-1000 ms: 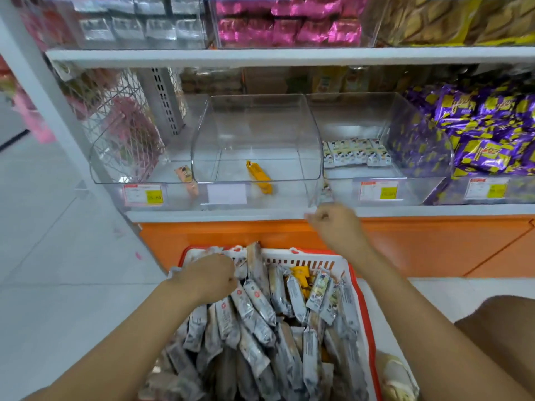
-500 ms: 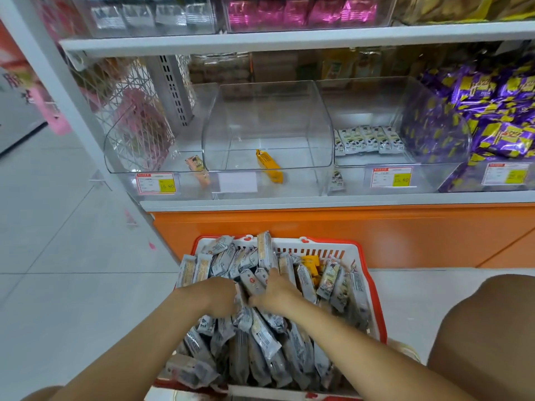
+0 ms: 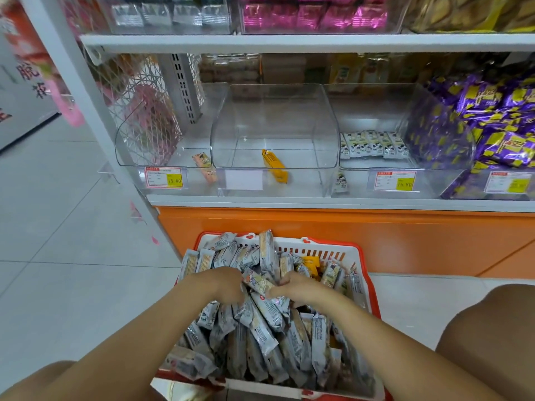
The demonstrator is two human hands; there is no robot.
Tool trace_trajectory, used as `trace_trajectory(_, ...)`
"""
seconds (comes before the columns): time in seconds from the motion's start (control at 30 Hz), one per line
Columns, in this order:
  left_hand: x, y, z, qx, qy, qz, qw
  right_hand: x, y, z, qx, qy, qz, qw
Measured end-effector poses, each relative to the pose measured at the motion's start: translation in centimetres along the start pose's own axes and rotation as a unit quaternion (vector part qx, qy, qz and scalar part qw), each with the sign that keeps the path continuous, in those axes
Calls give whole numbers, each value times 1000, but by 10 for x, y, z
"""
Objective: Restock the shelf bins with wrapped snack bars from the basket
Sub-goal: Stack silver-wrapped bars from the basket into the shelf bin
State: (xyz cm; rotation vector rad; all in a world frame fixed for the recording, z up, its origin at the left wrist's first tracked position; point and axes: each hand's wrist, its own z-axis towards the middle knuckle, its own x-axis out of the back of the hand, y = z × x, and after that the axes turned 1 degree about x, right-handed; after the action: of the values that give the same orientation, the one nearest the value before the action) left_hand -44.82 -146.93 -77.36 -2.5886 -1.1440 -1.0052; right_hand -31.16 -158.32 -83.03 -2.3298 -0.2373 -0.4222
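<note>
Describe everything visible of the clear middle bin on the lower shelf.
The middle bin is clear, glossy plastic, seemingly acrylic: open-topped, with rounded front corners, tall sides and a low front lip bearing a blank white label. It stands upright on the white shelf. Nearly empty, it holds one yellow wrapped bar lying slantwise on its floor.

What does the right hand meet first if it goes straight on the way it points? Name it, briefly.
The right hand points left across the basket. Beyond the wrapped bar it already pinches, the first thing in line is probably the left hand, close beside it; their relative depth is unclear.
</note>
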Motion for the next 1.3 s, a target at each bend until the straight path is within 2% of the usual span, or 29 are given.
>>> trace_trajectory(0.13, 1, 3, 1, 9, 25, 2, 1000, -2, 5, 0, 2, -3, 38, 999)
trace_trajectory(0.23, 5, 5, -2, 2, 118, 32, 992, 11, 4, -6, -5, -27, 47, 998)
trace_trajectory(0.3, 10, 8, -6, -44, 189, 7, 981, 27, -2, -16, -8, -70, 47, 996)
trace_trajectory(0.33, 13, 9, -8, -83, 194, -18, 977, 37, -8, -23, -9, -95, 46, 994)
trace_trajectory(0.47, 24, 16, -17, -194, 152, -124, 961, 79, -32, -56, 13, -150, 42, 988)
trace_trajectory(0.6, 35, 26, -35, -267, 121, -278, 915, 112, -44, -77, 13, -224, 119, 967)
trace_trajectory(0.73, 42, 35, -46, -300, 89, -311, 898, 129, -42, -79, 2, -278, 156, 948)
trace_trajectory(0.83, 46, 37, -46, -285, 69, -360, 886, 136, -40, -75, 3, -308, 171, 936)
trace_trajectory(1.0, 51, 42, -39, -252, 39, -455, 853, 146, -36, -72, 35, -273, 235, 932)
trace_trajectory(1.17, 57, 45, -32, -241, 94, -495, 829, 159, -36, -74, 109, -196, 249, 942)
trace_trajectory(1.3, 64, 49, -31, -258, 131, -477, 830, 163, -34, -67, 111, -120, 279, 946)
